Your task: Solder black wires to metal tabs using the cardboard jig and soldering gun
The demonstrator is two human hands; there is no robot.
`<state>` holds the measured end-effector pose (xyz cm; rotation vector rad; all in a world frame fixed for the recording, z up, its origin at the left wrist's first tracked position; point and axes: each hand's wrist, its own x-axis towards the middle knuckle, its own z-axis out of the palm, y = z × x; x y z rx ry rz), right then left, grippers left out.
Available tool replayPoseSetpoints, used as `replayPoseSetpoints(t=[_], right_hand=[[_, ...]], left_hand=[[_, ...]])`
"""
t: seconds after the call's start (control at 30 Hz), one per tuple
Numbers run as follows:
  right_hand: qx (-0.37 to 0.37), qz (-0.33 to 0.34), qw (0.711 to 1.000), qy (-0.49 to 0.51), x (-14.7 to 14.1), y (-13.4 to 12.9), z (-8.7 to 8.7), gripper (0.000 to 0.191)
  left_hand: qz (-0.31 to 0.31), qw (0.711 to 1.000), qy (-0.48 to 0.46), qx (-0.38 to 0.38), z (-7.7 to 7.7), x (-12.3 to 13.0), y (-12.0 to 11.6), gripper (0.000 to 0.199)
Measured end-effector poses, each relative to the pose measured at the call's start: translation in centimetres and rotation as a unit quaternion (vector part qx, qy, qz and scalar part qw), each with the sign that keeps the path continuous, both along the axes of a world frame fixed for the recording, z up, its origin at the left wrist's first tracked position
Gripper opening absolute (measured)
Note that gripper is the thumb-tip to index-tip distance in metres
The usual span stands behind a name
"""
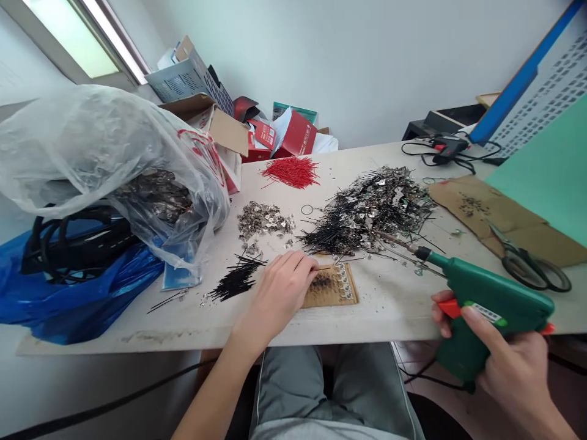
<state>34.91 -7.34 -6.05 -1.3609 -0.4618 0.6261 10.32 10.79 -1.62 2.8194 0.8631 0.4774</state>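
Observation:
My right hand (499, 348) grips a green soldering gun (495, 293) by its handle, fingers at the red trigger. The metal tip of the gun points left, toward a heap of black wires with metal tabs (371, 211). Closed in a pinch, my left hand (287, 281) is over the left part of a small cardboard piece (328, 298). A thin wire seems to stick out from its fingertips, which are partly hidden. Small metal tabs (343, 281) stand in a row along the cardboard's right side. Loose black wires (236, 280) lie left of this hand.
Behind lie loose metal tabs (263, 221) and red wires (293, 172). Scissors (532, 266) rest at the right by a brown cardboard sheet (504, 223). Plastic bags (110, 146) crowd the left; boxes (298, 134) stand at the back. The table's front edge (220, 345) is near my legs.

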Motion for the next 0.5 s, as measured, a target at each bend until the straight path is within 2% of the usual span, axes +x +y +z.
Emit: replayPoseSetpoints(t=[0.13, 0.4, 0.5], right_hand=[[-0.020, 0.019, 0.999, -0.020, -0.6, -0.3, 1.2, 0.030], [-0.146, 0.064, 0.987, -0.009, -2.4, -4.7, 0.0, 0.040], [-0.183, 0.078, 0.980, 0.014, -3.5, -6.1, 0.2, 0.040]], left_hand=[[-0.016, 1.000, 0.005, -0.002, -0.3, 1.5, 0.2, 0.012], [0.010, 1.000, 0.016, -0.023, -1.0, 1.7, 0.9, 0.016], [-0.012, 0.999, -0.015, -0.037, -1.1, 1.3, 0.5, 0.016]])
